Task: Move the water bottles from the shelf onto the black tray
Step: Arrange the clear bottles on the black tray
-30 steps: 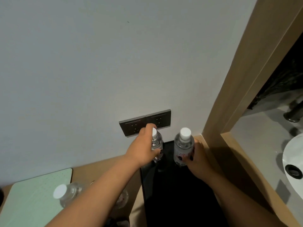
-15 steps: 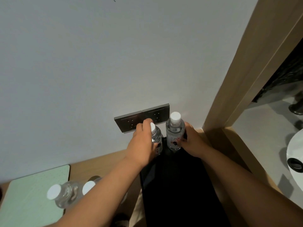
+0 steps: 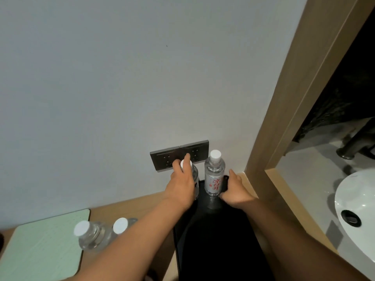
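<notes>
Bottles: two stand at the black tray's (image 3: 213, 250) twelve o'clock end, the left hand (image 3: 181, 187) gripping one (image 3: 193, 175), right hand (image 3: 235, 191) fingers loose beside the other (image 3: 214, 175), while two (image 3: 91, 236) wait at eight o'clock.

Both bare forearms extend forward from the lower frame edge. Left hand (image 3: 181, 184): back of hand up, fingers curled around the left bottle (image 3: 192, 175), index finger reaching past its cap. Right hand (image 3: 235, 191): just beside the right bottle (image 3: 214, 175), thumb extended; contact unclear.
</notes>
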Demonstrator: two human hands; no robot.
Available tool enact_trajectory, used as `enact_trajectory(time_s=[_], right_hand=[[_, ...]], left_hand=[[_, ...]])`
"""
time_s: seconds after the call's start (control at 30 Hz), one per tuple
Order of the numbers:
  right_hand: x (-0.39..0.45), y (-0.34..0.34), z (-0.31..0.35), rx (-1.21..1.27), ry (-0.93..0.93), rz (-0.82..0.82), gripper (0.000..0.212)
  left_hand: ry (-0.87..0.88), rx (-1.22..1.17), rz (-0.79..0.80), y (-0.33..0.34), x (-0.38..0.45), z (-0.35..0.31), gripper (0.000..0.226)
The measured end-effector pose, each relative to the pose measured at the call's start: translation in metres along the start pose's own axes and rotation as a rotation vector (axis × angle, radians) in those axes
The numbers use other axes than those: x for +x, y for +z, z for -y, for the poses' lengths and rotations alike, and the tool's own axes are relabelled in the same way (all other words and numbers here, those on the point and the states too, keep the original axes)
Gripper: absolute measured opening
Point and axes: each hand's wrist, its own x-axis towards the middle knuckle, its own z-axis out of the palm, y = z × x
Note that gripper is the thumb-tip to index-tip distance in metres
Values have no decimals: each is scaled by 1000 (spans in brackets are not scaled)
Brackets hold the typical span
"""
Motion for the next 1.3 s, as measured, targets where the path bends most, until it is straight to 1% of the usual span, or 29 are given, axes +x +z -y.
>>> enact_trajectory(time_s=[0.1, 0.17, 0.23, 0.33, 0.43, 0.57, 0.63, 0.7, 0.8, 0.87, 0.93, 1.07, 1.13, 1.2, 1.27, 1.3], right_hand=[[-34, 1, 7, -7, 2, -89, 75], [-56, 3, 13, -15, -25, -111, 70], [-73, 7, 17, -40, -55, -95, 66], [-96, 19, 24, -74, -104, -47, 64], [-112, 41, 30, -110, -149, 5, 58], [-133, 72, 38, -108, -167, 82, 55], [-142, 82, 38, -114, -175, 108, 54], [-151, 88, 37, -120, -188, 119, 52], [-162, 88, 34, -114, -226, 95, 51], [-167, 85, 33, -99, -270, 54, 54], [-170, 82, 34, -70, -313, 7, 60], [-169, 84, 39, 6, -382, -53, 78], [-165, 91, 41, 27, -418, -85, 86], [-160, 95, 40, 6, -430, -172, 88], [-153, 91, 33, -41, -402, -250, 82], [-149, 88, 27, -61, -381, -259, 76]], left_hand=[[1, -31, 2, -8, -12, 8, 93], [15, -68, -30, -21, -23, 15, 88], [2, -57, -38, -40, -37, 26, 77], [-34, 79, -17, -73, -62, 49, 58], [-38, 214, 37, -93, -95, 70, 53], [-16, 475, 173, -84, -130, 85, 37], [-14, 507, 164, -75, -133, 91, 30], [-18, 424, 126, -74, -130, 97, 27], [-24, 193, 109, -84, -123, 103, 15], [6, 133, 95, -93, -122, 104, 16], [74, 112, 65, -105, -122, 96, 16], [258, 73, -5, -142, -127, 56, 15], [344, 9, 11, -154, -130, 37, 16], [400, -107, 56, -158, -132, 22, 18], [417, -202, 102, -150, -131, 15, 21], [414, -233, 119, -143, -130, 13, 23]])
